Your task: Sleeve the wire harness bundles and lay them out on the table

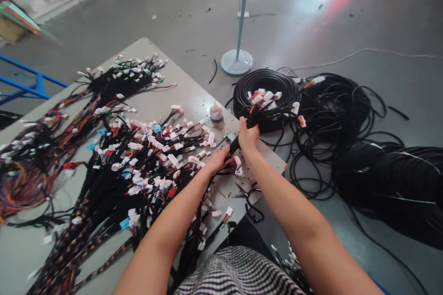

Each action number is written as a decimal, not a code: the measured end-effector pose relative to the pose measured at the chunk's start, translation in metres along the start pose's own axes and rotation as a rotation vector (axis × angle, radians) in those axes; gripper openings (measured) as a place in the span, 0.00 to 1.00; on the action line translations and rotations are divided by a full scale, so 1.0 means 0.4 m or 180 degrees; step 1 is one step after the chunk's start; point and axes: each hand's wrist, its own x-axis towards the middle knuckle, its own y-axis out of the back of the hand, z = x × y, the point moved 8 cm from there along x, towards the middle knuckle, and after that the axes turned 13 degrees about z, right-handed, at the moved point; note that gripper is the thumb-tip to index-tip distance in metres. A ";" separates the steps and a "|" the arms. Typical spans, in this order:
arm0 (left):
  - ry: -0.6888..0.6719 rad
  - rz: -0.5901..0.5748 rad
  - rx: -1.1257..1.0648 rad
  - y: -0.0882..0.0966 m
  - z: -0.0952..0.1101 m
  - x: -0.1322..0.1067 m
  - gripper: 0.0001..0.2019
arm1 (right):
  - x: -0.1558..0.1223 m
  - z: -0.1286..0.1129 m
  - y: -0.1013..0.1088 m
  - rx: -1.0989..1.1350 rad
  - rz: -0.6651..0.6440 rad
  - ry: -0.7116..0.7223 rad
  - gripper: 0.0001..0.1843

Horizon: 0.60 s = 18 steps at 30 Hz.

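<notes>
Slim black-sleeved cable bundle (234,146) | white plastic connectors (266,98): 1 o'clock | left hand (218,159), right hand (248,136): fingers clamped around bundle

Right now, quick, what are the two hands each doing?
Left hand: closed on the black bundle, over the table.
Right hand: closed on the same bundle, nearer its end with the connectors.

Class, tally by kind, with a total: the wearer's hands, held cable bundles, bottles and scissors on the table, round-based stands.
Hands: 2 (left hand, right hand)
Bundle: 1
Bottle: 1
Scissors: 1
Stand: 1
Total: 6
</notes>
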 end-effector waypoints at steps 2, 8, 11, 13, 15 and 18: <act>0.0062 0.0026 0.0101 0.004 -0.014 -0.004 0.35 | -0.024 -0.024 0.099 -0.0803 0.0035 0.0777 0.22; 0.0156 -0.0208 -0.0186 0.016 -0.060 -0.002 0.33 | -0.281 0.109 0.376 -0.2642 -0.1296 0.2233 0.17; 0.0352 -0.0167 -0.0431 0.013 -0.059 0.005 0.31 | -0.375 0.203 0.420 -0.3216 -0.1769 0.2331 0.33; 0.0350 -0.0036 -0.0481 0.014 -0.053 0.003 0.32 | -0.388 0.233 0.423 -0.3426 -0.1728 0.2376 0.33; 0.0257 0.0107 -0.0556 0.017 -0.051 -0.004 0.32 | -0.381 0.251 0.415 -0.3581 -0.1719 0.2379 0.24; 0.0194 0.0174 -0.0769 0.018 -0.070 -0.021 0.29 | -0.365 0.271 0.406 -0.3861 -0.1842 0.2197 0.17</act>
